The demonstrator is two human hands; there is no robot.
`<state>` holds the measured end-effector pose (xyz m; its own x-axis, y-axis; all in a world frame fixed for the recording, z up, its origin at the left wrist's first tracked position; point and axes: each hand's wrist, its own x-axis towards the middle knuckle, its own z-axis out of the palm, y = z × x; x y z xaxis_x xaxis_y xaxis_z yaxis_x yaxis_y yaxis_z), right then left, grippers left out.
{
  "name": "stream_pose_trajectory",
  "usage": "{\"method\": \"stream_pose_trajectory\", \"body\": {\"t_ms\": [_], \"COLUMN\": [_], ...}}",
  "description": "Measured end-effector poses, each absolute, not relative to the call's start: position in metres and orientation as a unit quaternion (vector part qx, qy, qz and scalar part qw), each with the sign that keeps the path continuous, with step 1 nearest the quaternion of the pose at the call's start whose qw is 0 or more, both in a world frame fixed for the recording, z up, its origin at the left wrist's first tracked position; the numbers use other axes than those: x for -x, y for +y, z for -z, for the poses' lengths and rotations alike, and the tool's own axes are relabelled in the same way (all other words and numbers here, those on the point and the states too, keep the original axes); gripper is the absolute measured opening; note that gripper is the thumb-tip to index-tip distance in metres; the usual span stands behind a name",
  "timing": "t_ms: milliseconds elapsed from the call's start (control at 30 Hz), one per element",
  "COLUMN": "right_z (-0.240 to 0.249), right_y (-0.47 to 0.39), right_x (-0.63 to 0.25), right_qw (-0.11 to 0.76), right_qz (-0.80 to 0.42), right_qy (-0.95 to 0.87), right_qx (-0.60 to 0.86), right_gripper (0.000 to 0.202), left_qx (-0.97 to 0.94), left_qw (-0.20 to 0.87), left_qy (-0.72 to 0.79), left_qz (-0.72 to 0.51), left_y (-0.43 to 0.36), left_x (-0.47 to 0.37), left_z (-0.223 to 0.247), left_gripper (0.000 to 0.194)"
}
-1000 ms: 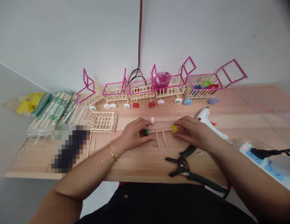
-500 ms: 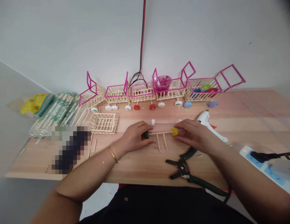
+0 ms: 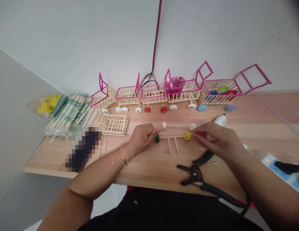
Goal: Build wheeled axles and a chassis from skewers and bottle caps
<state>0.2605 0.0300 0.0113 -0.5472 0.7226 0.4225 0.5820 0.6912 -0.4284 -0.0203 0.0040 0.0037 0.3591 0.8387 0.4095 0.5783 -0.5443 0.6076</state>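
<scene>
A stick axle (image 3: 173, 137) lies on the table with a green bottle cap (image 3: 157, 138) on its left end and a yellow bottle cap (image 3: 187, 136) on its right. Two short sticks (image 3: 173, 147) extend from it toward me. My left hand (image 3: 142, 138) is closed just left of the green cap, thumb against the curled fingers. To the right of the yellow cap, my right hand (image 3: 218, 141) has its fingertips pinched together; I cannot make out anything in them. Behind lies another axle (image 3: 178, 126) with white caps. A white glue gun (image 3: 220, 120) is partly hidden behind my right hand.
Several stick carts (image 3: 154, 93) with pink-edged tops stand along the wall. A small stick basket (image 3: 115, 125) and bagged sticks (image 3: 67, 114) are at left. Dark-handled pliers (image 3: 195, 175) lie near the front edge, a power strip (image 3: 284, 171) at right. A pink cup (image 3: 177, 85) stands behind.
Both hands have come off the green and yellow caps, and their fingers have closed. The axle stays on the table. The whole view has shifted, so things appear farther right.
</scene>
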Motion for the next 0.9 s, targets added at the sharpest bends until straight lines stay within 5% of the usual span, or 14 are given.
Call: {"method": "stream_pose_trajectory", "body": {"t_ms": [533, 800, 900], "right_z": [-0.0156, -0.0134, -0.013], "right_y": [0.0307, 0.0299, 0.0306], "right_x": [-0.2626, -0.2631, -0.2625], "right_qw": [0.344, 0.334, 0.334], "right_qz": [-0.074, -0.079, -0.082], "right_qy": [-0.854, -0.857, -0.859], "right_qx": [0.383, 0.385, 0.379], "right_gripper": [0.002, 0.003, 0.004], "left_qx": [-0.833, -0.831, -0.829], "left_qw": [0.067, 0.019, -0.022], "left_qy": [0.422, 0.416, 0.435], "left_qz": [-0.351, -0.368, -0.35], "left_y": [0.0043, 0.0022, 0.0026], "left_x": [0.0199, 0.017, 0.0151], "left_z": [-0.0008, -0.0047, -0.0056], "left_gripper": [0.036, 0.009, 0.02]}}
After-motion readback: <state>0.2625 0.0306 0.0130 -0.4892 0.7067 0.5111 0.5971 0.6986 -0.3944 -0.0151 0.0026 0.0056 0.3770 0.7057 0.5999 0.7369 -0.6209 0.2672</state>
